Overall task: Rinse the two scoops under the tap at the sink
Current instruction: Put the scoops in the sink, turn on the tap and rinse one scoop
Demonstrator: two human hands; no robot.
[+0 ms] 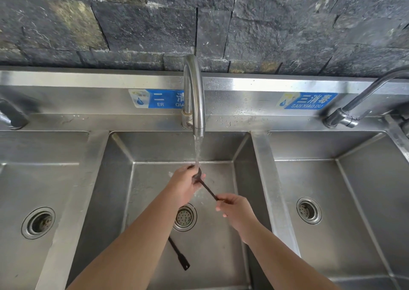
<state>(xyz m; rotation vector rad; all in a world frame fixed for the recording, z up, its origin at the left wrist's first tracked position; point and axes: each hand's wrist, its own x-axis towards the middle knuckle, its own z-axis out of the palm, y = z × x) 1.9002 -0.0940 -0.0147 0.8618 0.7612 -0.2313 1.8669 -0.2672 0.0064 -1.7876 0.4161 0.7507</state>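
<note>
Two bare forearms reached in from the bottom edge over the middle basin (221, 148) of a three-basin steel sink. Under the left forearm a second scoop (178, 254) lay on the basin floor, only its dark handle with a hole at the end showing, its head hidden by the arm; it sat just beside the drain strainer (184, 217). Farther in, the right hand (235, 210) pinched the end of the handle of the held scoop (208, 189) between its fingertips, the handle running up and left to the left hand (184, 184). That hand was curled around the scoop's bowl, fingers closed on it, directly beneath the stream of water (196, 150) falling from the curved tap (194, 95). Water struck the scoop where the left hand cupped it. Side basins to the left and right each held a round drain. On the steel backsplash were two blue labels (307, 100), the left one partly covered by the tap's neck. Another tap (354, 104) stood at the far right, and a dark stone-block wall (287, 24) rose behind the sink.
</note>
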